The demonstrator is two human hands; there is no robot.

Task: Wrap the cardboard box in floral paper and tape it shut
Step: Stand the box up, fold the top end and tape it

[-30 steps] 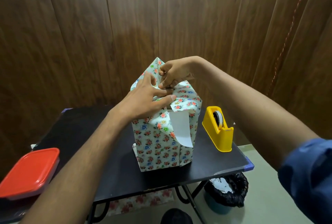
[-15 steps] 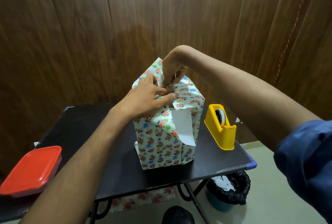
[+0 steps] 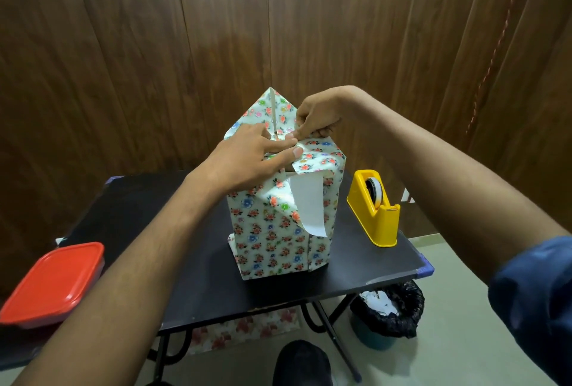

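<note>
- Right hand (image 3: 315, 118) sits lower than 0.5 s ago: wrist dropped from its high arch, knuckles now level with the top of the box, fingers curled in a closed grip pinching the floral paper (image 3: 269, 231) at the top fold.
- Left hand (image 3: 247, 159) barely changes; it lies flat on the near top edge, fingers extended and pressing the paper down, thumb tip touching the folded flap. Grip not closed on anything, just pressing.
- Far triangular flap (image 3: 272, 107) stands upright behind both hands, same as before.
- Cardboard box (image 3: 289, 169) stands upright mid-desk, almost fully covered; only a sliver of brown shows under the right flap.
- White underside of a loose paper flap (image 3: 309, 203) hangs down the near right face, untaped.
- Yellow tape dispenser (image 3: 376, 207) sits just right of the box on the desk (image 3: 148, 209), not touching it.
- Red lidded container (image 3: 54, 283) at near left, partly cut off by the frame edge.
- Hard to see: right fingertips hidden behind the paper; the top of the box is covered by the hands.
- Below the desk: black-lined bin (image 3: 388, 313) partly hidden by the desk edge, a floral scrap (image 3: 244, 330) blurred, dark shoe (image 3: 301, 364) cut off at bottom.
</note>
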